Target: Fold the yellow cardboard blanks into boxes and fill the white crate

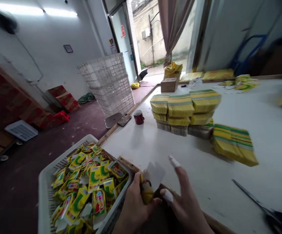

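Note:
My left hand (138, 203) is closed around a small yellow carton (147, 191), whose white flap (157, 172) stands out at the top. Beside it, my right hand (183, 198) has its thumb and index finger spread apart, with white coverings on both tips. The right thumb is close to the carton, but whether it touches is unclear. To the left stands a white plastic basket (42, 191) heaped with small yellow-and-green cartons (94, 177), several with flaps open.
Stacked bundles of flat yellow cartons (181, 105) stand on the white table (199, 162), with another bundle (235, 143) nearer. Black scissors (260, 204) lie at the right. A maroon mug (138, 117) and phone (124, 120) are near the left edge. White crates (109, 83) stand beyond.

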The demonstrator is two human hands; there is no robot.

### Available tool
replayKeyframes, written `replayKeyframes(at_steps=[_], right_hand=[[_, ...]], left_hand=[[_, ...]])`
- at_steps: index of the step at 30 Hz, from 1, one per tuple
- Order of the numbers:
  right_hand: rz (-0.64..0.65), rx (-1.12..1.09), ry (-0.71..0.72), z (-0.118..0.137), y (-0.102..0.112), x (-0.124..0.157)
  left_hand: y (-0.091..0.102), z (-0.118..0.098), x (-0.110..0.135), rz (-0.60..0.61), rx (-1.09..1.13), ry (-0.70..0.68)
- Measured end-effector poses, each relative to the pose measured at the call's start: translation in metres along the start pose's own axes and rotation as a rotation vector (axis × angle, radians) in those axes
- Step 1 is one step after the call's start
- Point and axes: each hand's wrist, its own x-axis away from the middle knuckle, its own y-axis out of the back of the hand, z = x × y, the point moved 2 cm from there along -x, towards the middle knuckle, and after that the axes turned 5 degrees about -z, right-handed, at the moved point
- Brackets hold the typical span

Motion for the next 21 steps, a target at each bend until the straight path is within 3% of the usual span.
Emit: replayKeyframes(at_steps=[4,7,11,13,18,21], right_hand=[[0.255,-0.432,-0.400,-0.001,-0.011,0.001],[0.370,-0.663,-0.518,0.016,-0.013,-0.006],[0.298,-0.703,-0.561,0.021,-0.011,-0.010],[0.267,-0.660,-0.557,0.018,-0.010,-0.007],[0.215,-0.553,-0.364,0.021,-0.003,0.001],[0.210,-0.618,-0.328,0.023,0.003,-0.001]], left_hand=[[-0.024,0.016,0.015,-0.079,-0.081,-0.148],[-0.032,0.018,0.021,-0.137,-0.069,-0.236],[-0.027,0.010,0.019,-0.205,-0.150,-0.284],[-0.023,0.004,0.016,-0.179,-0.173,-0.284],[-0.017,-0.011,0.009,-0.132,-0.127,-0.175],[-0.014,-0.017,0.006,-0.112,-0.101,-0.142]])
